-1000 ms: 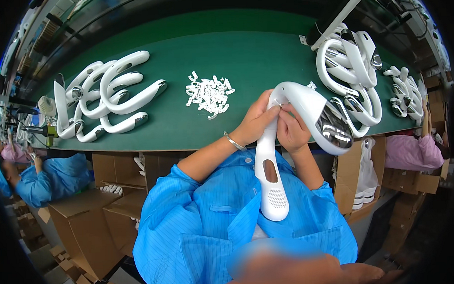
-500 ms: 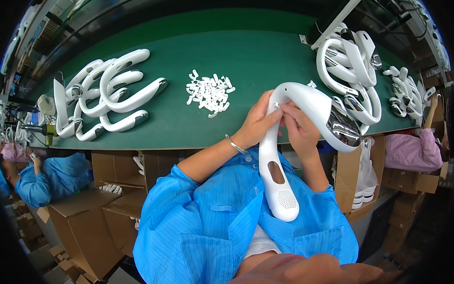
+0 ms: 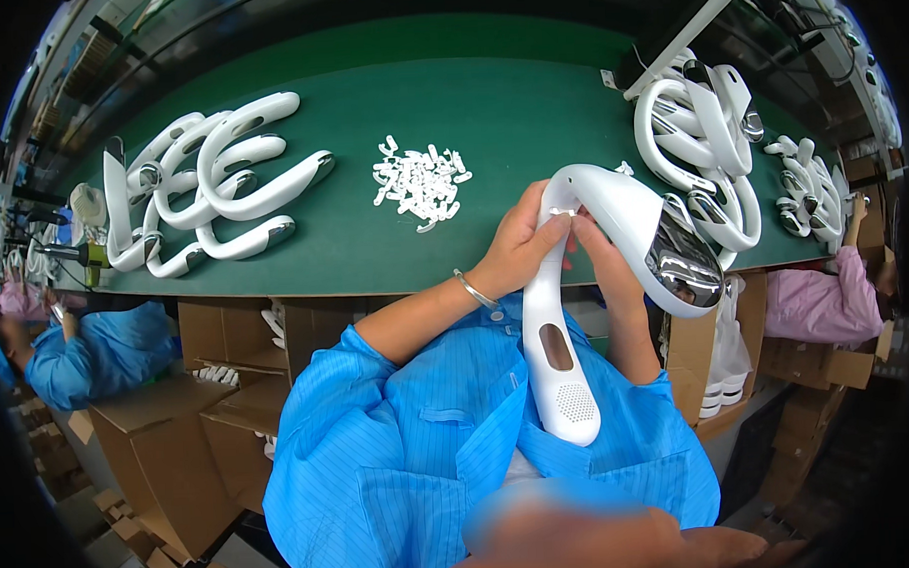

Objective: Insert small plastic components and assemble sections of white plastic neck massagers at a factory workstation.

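A white curved neck massager (image 3: 548, 311) is in front of my chest, its perforated end pointing down toward me. Its other end curves to the right and carries a shiny chrome pad (image 3: 689, 266). My left hand (image 3: 521, 240), with a silver bangle at the wrist, is closed around the massager's arm near the bend. A small white plastic piece (image 3: 562, 212) lies against the inner side of the bend, between the thumbs. The thumb of my right hand (image 3: 609, 254) presses at this piece; its other fingers are partly hidden behind the massager.
A pile of small white plastic pieces (image 3: 421, 183) lies on the green table (image 3: 509, 112). Stacked massagers (image 3: 236, 181) stand at the left, and more massagers (image 3: 696, 165) at the right by a white post. Cardboard boxes (image 3: 160, 455) stand below the table edge. People sit at both sides.
My right hand has shifted from a fingertip pinch at the small piece to pressing with its thumb. The massager's chrome end has dipped slightly. My left hand keeps its hold.
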Demonstrator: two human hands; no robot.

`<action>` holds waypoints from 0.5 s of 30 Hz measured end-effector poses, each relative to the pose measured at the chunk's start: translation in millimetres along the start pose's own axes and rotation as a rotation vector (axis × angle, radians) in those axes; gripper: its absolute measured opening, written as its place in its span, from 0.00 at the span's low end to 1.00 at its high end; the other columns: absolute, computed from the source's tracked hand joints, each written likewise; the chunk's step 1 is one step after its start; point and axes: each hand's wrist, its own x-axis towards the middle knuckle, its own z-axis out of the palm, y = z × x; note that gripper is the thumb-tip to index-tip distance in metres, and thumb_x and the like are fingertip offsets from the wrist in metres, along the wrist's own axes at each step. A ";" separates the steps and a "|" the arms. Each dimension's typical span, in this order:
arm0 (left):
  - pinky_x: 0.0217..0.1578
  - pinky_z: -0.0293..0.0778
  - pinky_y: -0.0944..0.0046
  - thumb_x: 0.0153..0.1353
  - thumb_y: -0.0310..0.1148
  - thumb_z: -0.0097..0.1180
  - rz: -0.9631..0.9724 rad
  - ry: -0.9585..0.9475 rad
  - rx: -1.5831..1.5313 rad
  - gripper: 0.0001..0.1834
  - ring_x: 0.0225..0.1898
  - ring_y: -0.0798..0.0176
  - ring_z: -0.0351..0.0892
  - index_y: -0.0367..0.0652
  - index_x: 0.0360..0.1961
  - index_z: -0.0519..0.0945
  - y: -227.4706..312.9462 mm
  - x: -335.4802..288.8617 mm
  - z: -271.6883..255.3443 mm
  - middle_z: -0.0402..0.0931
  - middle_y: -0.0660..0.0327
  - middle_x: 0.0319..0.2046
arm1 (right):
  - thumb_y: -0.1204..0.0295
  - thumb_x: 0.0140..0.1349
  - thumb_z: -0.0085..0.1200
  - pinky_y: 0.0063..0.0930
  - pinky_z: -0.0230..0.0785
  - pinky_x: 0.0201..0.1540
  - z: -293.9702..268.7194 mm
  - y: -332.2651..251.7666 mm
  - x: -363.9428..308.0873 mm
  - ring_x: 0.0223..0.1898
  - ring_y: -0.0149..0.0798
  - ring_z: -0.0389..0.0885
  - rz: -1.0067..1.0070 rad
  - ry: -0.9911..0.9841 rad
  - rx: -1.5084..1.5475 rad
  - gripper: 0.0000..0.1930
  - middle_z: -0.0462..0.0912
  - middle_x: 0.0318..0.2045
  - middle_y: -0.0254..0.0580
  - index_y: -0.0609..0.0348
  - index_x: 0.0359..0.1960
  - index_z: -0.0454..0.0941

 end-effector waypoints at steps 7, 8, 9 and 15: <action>0.33 0.74 0.72 0.64 0.31 0.51 0.116 0.105 -0.034 0.16 0.34 0.72 0.75 0.36 0.50 0.69 -7.0 3.4 -0.9 0.75 0.62 0.36 | 0.75 0.61 0.52 0.20 0.71 0.32 0.7 51.1 0.0 0.34 0.29 0.75 0.086 0.041 0.198 0.14 0.77 0.36 0.38 0.63 0.48 0.72; 0.33 0.74 0.72 0.64 0.31 0.51 0.124 0.130 -0.031 0.15 0.34 0.73 0.75 0.37 0.50 0.70 -11.5 4.6 -1.8 0.75 0.62 0.36 | 0.75 0.61 0.52 0.20 0.71 0.32 1.3 49.6 -0.7 0.34 0.30 0.76 0.070 0.052 0.126 0.14 0.77 0.37 0.38 0.63 0.49 0.72; 0.33 0.74 0.72 0.64 0.31 0.51 0.123 0.132 -0.033 0.15 0.34 0.73 0.75 0.37 0.50 0.70 -14.0 4.5 -4.2 0.75 0.62 0.36 | 0.75 0.61 0.52 0.20 0.71 0.31 1.5 46.5 -1.3 0.34 0.30 0.76 0.054 0.062 0.055 0.14 0.77 0.38 0.39 0.63 0.49 0.71; 0.30 0.74 0.71 0.63 0.30 0.51 0.082 0.156 -0.090 0.13 0.31 0.71 0.76 0.36 0.47 0.72 -8.8 6.6 -1.0 0.76 0.61 0.34 | 0.75 0.59 0.54 0.23 0.68 0.39 1.1 93.3 2.7 0.40 0.31 0.75 0.063 0.108 0.605 0.17 0.77 0.40 0.39 0.63 0.50 0.71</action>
